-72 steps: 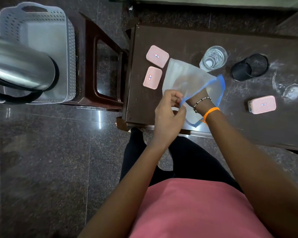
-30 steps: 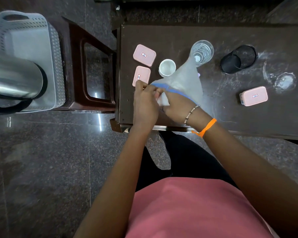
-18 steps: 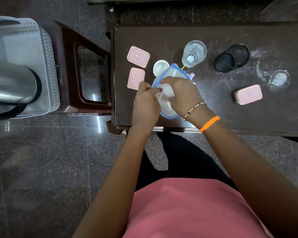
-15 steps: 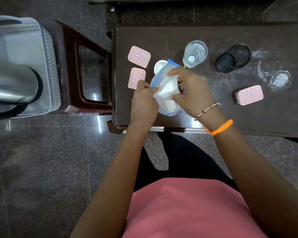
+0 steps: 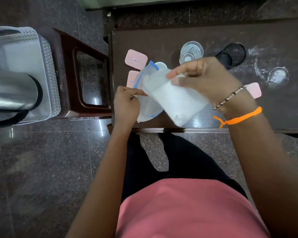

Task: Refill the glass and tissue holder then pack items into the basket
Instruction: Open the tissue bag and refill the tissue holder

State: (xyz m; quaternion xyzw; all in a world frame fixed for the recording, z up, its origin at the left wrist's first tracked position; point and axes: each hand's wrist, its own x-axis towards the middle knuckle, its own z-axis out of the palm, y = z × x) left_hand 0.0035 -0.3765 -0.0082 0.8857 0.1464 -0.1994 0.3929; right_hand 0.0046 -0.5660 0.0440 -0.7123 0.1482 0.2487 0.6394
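Labels: each pink lid carries a small rectangular sticker, red border with a blue mark; the writing is too small to read.

Right hand (image 5: 208, 79): fingers curled round one end of a white, soft, folded tissue stack (image 5: 177, 102), which slants down toward the near desk edge, its other end partly out of the bag mouth. Beaded bracelet and orange thread on that wrist.

Left hand (image 5: 126, 104): fingers pinch the rim of a clear zip bag (image 5: 145, 93), thin plastic with a blue seal strip, just left of the tissue stack.

Beyond the right fingers: clear faceted glass (image 5: 191, 51), upright on the dark brown desk (image 5: 162, 40). Right of it, a black mesh cylindrical tissue holder (image 5: 231, 54), lying on its side. Beyond the left fingers: two pink rounded-square containers (image 5: 136, 59), the nearer one part hidden by the bag; a small white round cup (image 5: 162, 65) just beside them. A third pink container (image 5: 253, 90) shows behind the right wrist.

Far left of the left fingers: white perforated plastic basket (image 5: 24, 42) on a brown stool (image 5: 67, 54); a steel kettle (image 5: 10, 90) close to the camera.
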